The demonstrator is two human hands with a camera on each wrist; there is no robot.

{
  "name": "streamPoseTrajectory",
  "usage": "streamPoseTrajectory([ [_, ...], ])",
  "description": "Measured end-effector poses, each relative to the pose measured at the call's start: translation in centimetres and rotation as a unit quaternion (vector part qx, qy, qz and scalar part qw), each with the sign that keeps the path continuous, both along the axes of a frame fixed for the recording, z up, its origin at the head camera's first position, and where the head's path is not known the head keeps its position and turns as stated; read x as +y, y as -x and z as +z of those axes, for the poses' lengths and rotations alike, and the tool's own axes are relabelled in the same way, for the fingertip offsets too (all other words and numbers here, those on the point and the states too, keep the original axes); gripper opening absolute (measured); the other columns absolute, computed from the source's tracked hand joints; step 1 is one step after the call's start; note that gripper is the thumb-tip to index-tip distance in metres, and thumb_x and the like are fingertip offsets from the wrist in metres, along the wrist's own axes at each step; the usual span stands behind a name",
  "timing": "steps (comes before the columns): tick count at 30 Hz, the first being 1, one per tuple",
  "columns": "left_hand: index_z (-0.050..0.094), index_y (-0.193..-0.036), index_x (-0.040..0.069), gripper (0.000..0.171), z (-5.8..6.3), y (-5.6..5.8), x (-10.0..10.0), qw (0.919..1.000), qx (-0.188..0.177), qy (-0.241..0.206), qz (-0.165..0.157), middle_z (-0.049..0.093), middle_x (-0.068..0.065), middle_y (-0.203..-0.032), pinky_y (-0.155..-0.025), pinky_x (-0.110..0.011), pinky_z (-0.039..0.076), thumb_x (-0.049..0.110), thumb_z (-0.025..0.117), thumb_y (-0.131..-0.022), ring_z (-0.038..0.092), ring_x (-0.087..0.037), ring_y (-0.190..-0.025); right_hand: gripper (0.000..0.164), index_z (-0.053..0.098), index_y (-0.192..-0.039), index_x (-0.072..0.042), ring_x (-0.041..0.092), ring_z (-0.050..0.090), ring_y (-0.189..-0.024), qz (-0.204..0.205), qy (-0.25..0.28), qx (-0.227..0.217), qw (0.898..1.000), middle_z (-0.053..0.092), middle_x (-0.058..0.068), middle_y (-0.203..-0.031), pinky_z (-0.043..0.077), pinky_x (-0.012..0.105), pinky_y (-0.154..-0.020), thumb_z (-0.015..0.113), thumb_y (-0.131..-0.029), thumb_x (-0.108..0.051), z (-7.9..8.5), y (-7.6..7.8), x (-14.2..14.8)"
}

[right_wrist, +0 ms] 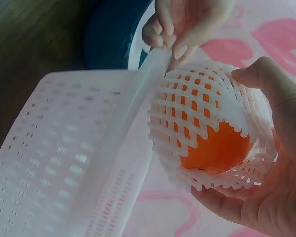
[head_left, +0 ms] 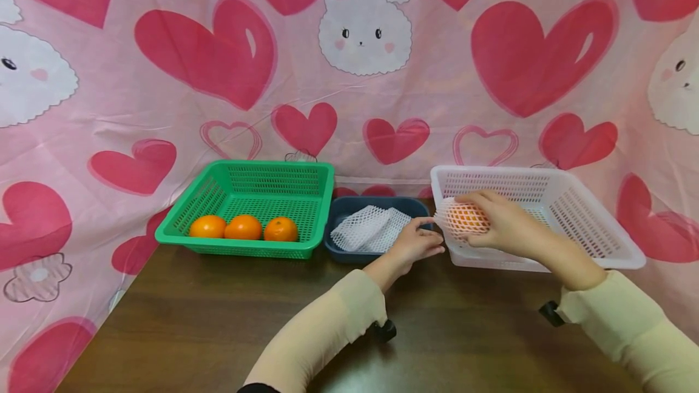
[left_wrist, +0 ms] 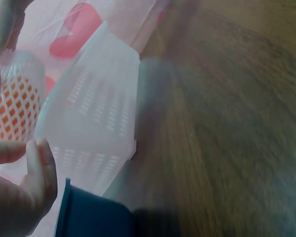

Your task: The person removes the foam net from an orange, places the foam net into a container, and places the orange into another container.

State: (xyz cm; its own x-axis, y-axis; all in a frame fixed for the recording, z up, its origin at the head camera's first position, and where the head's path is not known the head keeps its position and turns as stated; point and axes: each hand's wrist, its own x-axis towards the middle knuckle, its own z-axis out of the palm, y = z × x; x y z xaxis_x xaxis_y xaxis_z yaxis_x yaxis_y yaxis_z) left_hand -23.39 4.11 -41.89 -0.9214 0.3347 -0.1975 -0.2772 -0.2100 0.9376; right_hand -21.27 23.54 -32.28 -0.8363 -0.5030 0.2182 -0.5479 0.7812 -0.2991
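My right hand (head_left: 505,220) holds an orange (right_wrist: 217,150) wrapped in a white foam net (right_wrist: 185,98), above the near left corner of a white basket (head_left: 502,259). Through an opening in the net, part of the orange's skin shows bare in the right wrist view. My left hand (head_left: 406,247) is beside the net's left end, thumb and index finger pinching its edge. In the left wrist view the pinching fingers (left_wrist: 34,160) are just below the netted orange, close to the basket rim.
A dark blue tray (head_left: 349,257) with white foam nets (head_left: 363,229) stands between the baskets. On the left, a green basket (head_left: 273,176) holds three oranges (head_left: 243,227) along its front side. A pink heart-print cloth (head_left: 437,90) hangs behind the brown table (head_left: 218,320).
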Motion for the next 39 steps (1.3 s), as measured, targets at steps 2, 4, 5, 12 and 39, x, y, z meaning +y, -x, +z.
streamPoseTrajectory([
  [2,0.053,-0.138,-0.001,0.042,0.0,0.0,-0.5,0.9999,0.003,0.0,-0.011,0.068,-0.013,-0.097,-0.095,-0.047,0.053,-0.007,0.062,-0.097,0.067,-0.017,-0.076,0.067,0.061,-0.133,-0.001,0.04,0.058,-0.11,0.004,0.002,0.002,1.0,0.06,0.024,-0.124,0.049,0.064,-0.094,0.088,-0.074,-0.017,0.0,-0.1,-0.4],
  [4,0.053,-0.137,-0.001,0.041,0.0,0.0,-1.2,0.9996,0.005,-0.002,-0.028,0.068,-0.018,-0.103,-0.098,-0.05,0.05,-0.007,0.062,-0.098,0.068,-0.018,-0.079,0.066,0.061,-0.132,-0.003,0.038,0.058,-0.108,0.01,0.004,0.008,1.0,0.06,0.022,-0.123,0.05,0.062,-0.091,0.088,-0.074,-0.017,0.0,-0.3,-0.7],
  [5,0.054,-0.137,-0.001,0.04,0.0,0.0,-1.5,0.9993,0.006,-0.002,-0.037,0.069,-0.019,-0.105,-0.099,-0.051,0.05,-0.006,0.062,-0.098,0.068,-0.019,-0.08,0.066,0.061,-0.132,-0.003,0.037,0.058,-0.107,0.014,0.007,0.01,1.0,0.06,0.022,-0.122,0.051,0.061,-0.09,0.088,-0.074,-0.017,0.0,-0.3,-0.9],
  [12,0.053,-0.141,0.0,0.041,0.0,-0.5,-3.7,0.9954,0.013,0.014,-0.094,0.069,-0.021,-0.111,-0.099,-0.05,0.051,-0.001,0.061,-0.1,0.068,-0.016,-0.084,0.065,0.061,-0.132,-0.004,0.035,0.059,-0.106,0.034,0.009,0.021,0.999,0.061,0.019,-0.122,0.052,0.058,-0.089,0.087,-0.073,-0.017,0.1,-0.8,-2.2],
  [39,0.055,-0.137,-0.004,0.041,-1.0,-3.9,-11.0,0.9687,0.034,0.15,-0.195,0.066,-0.023,-0.129,-0.093,-0.05,0.055,0.012,0.063,-0.1,0.07,-0.025,-0.106,0.063,0.063,-0.133,-0.012,0.026,0.06,-0.11,0.118,0.043,0.04,0.991,0.062,0.004,-0.125,0.053,0.05,-0.09,0.086,-0.077,-0.026,-3.6,-2.4,-6.0],
])
